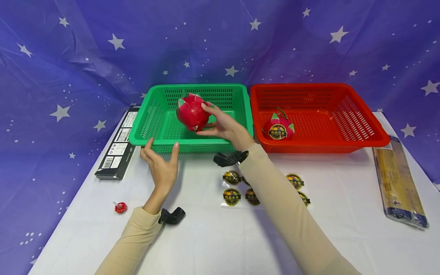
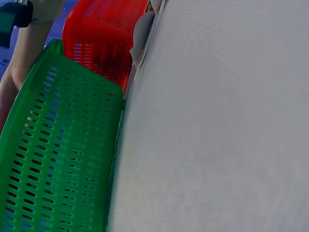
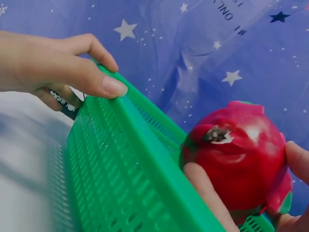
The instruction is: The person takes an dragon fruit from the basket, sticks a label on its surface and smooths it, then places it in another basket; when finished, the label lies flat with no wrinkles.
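My right hand (image 1: pixel 225 126) grips a red dragon fruit (image 1: pixel 190 112) with green-tipped scales over the inside of the green basket (image 1: pixel 189 142). In the right wrist view its dark stem end shows, with a finger and the thumb on opposite sides of the fruit (image 3: pixel 236 164). At the basket's front left, my left hand (image 1: pixel 160 170) has its thumb and a fingertip on the rim, the other fingers lower down by the outer wall. The left wrist view has the green basket (image 2: pixel 63 145) but not the left fingers.
Beside the green basket stands a red basket (image 1: pixel 319 147), holding another dragon fruit (image 1: pixel 288 130) with a round label. Sheets of round stickers (image 1: pixel 232 196) lie under the right forearm. A black box (image 1: pixel 118 147) and red-wrapped candy (image 1: pixel 120 207) are left; a flat yellow-brown package (image 1: pixel 400 179) lies right.
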{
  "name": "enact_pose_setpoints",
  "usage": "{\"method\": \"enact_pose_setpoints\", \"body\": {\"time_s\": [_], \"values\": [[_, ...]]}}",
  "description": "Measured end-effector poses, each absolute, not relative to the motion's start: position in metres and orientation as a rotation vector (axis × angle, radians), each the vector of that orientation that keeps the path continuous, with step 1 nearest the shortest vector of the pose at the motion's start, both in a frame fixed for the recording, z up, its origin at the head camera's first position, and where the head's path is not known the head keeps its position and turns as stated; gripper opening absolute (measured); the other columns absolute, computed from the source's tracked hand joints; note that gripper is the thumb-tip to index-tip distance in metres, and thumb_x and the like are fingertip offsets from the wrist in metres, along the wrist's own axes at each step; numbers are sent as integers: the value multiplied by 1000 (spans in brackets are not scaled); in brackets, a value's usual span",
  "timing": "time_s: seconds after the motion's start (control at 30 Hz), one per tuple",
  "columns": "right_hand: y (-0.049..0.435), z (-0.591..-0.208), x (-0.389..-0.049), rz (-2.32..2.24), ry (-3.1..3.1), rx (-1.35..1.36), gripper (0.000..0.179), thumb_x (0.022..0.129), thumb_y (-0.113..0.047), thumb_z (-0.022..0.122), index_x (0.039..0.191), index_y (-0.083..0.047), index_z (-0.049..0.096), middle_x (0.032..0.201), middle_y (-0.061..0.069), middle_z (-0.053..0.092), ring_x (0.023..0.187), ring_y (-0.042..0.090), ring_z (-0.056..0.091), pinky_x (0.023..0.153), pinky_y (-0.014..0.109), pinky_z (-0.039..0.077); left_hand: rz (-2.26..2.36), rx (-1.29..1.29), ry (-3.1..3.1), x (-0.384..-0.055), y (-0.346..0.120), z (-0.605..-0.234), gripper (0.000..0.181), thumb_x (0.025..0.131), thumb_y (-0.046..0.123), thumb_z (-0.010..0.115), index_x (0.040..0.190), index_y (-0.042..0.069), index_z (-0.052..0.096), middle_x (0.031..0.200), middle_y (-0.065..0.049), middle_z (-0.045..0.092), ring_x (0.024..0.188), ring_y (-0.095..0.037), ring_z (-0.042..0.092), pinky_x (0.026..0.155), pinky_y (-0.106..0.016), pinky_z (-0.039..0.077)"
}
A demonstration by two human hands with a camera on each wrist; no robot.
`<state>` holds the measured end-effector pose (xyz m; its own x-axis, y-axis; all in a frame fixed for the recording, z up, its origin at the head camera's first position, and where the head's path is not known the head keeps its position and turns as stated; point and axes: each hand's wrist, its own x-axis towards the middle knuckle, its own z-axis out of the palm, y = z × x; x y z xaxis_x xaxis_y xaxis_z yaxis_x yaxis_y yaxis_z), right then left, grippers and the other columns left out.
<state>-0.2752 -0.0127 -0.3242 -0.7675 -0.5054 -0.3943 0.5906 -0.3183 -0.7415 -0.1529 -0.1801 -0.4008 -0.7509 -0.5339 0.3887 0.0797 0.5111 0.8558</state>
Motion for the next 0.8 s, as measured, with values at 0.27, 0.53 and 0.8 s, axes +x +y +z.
{"method": "enact_pose_setpoints", "body": {"time_s": [0.27,0.53,0.8], "values": [[16,-312,-260,-2203,1158,-16,44,89,-34,56,128,-40,37,140,15,27,125,39,37,73,44,53,-1241,375,-2124,-153,-180,-400,78,79,48,63,134,10,24,136,-18,18,118,-40,37,92,-50,36],[56,-294,-225,-2178,1235,-287,42,93,-35,47,132,-44,32,143,12,26,127,39,35,82,50,47,-1250,367,-2123,-153,-180,-400,78,79,47,64,135,9,24,136,-19,18,120,-39,35,95,-50,34],[95,-299,-169,-2121,1345,-411,57,94,-33,44,141,-42,12,149,7,15,116,43,47,81,47,50,-1258,376,-2129,-151,-179,-398,80,79,49,63,135,9,23,137,-19,18,119,-40,37,94,-52,35]]}}
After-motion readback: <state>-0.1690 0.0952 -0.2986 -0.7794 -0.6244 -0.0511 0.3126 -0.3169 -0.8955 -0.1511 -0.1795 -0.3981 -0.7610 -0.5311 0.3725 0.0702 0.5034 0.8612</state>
